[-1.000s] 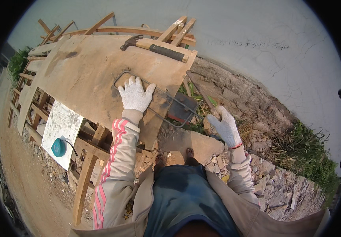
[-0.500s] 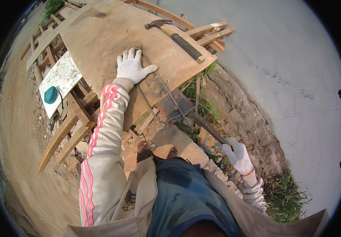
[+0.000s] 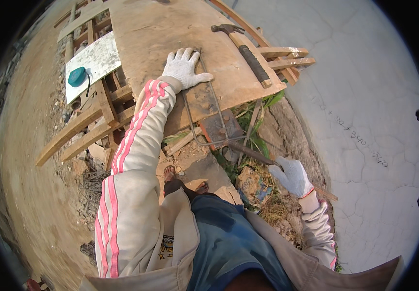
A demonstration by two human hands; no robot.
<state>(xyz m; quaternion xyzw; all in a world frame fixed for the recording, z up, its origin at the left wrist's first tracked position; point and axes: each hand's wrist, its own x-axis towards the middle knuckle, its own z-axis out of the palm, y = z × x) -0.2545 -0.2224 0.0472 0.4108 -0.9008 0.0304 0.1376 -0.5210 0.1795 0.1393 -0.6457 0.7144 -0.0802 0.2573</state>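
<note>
My left hand (image 3: pixel 185 69), in a white knit glove, lies flat with fingers spread on the brown wooden board (image 3: pixel 146 36), pressing over a bent thin metal rod (image 3: pixel 216 103). The rod forms a long narrow loop, running past the board's near edge onto a rusty metal plate (image 3: pixel 220 127) with upright pegs. My right hand (image 3: pixel 291 177), gloved too, is closed around a dark metal bar (image 3: pixel 252 153). The bar's far end meets the rod by the pegs. Beyond my right hand a brownish stick end shows; I cannot tell whether it belongs to the bar.
A claw hammer (image 3: pixel 242 54) with a dark-wrapped handle lies on the board's right. Left of the board, a teal tape measure (image 3: pixel 77 76) rests on a white panel (image 3: pixel 103 53). Timber beams (image 3: pixel 71 127) jut out below. A grey wall (image 3: pixel 365 97) with handwriting rises at right.
My right hand has swung the bar forward, away from me, relative to the board. My left hand stays spread on the rod. The whole view has shifted and turned.
</note>
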